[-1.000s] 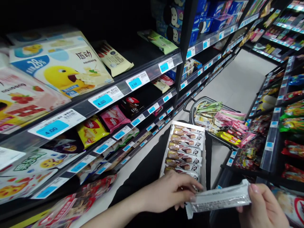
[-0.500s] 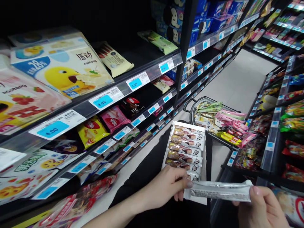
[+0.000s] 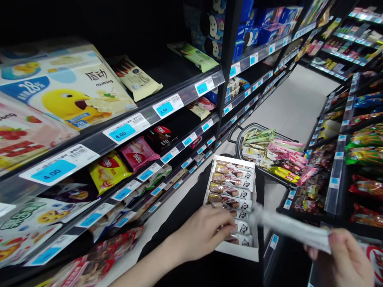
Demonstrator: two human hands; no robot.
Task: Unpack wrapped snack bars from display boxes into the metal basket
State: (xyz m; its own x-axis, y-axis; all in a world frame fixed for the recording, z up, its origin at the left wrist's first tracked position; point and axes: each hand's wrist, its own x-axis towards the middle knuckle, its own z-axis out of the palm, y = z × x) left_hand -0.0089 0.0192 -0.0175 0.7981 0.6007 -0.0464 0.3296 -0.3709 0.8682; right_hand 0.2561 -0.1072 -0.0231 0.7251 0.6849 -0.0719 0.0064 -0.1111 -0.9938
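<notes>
Left hand [image 3: 206, 233]: touching wafer bars [image 3: 231, 190] in the white box [image 3: 239, 252]; grip unclear.
Right hand [image 3: 344, 261]: gripping a blurred silver packet [image 3: 290, 228].

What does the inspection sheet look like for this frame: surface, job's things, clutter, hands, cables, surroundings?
Surface: display box lies on dark cloth, low in the aisle.
Job's things: wrapped bars in rows in the box; silver packet, motion-blurred.
Clutter: basket full of packets on the floor.
Grippers: left hand fingertips on the bars, grip unclear; right hand pinches the silver packet.
Cables: nothing seen.
Surroundings: shelves of snacks with blue price tags, both sides.
</notes>
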